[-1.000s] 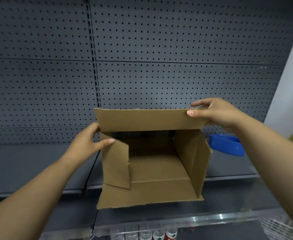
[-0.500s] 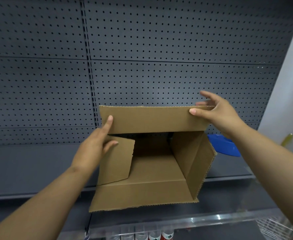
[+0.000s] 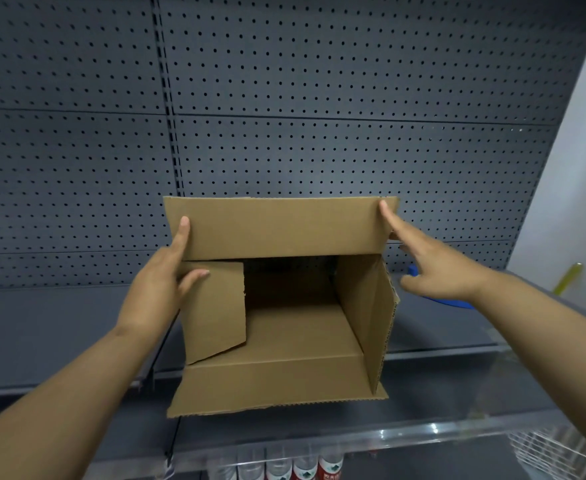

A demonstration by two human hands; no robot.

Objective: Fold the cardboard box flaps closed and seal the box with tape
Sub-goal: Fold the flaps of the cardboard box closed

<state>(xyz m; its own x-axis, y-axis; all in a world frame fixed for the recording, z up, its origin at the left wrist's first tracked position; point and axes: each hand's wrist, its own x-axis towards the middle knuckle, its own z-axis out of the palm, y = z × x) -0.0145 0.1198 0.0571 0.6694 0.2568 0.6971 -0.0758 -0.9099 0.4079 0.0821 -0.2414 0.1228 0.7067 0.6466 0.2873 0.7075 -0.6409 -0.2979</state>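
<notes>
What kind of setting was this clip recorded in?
Most likely a shop aisle or stockroom with retail shelving. A grey pegboard back panel rises behind a grey metal shelf, bottles stand on the level below, and a wire basket sits at lower right.

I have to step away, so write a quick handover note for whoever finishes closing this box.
Left hand: open, index finger on the top flap, thumb on the left side flap, which is folded partway in.
Right hand: open, a fingertip on the top flap's right end.
The cardboard box lies on its side on the shelf, opening toward the camera.
Right side flap and bottom flap still stick out.
Done: nothing closed yet.
Left: fold all four flaps shut, then tape. A blue object, partly hidden behind the right hand, may be the dispenser.
</notes>
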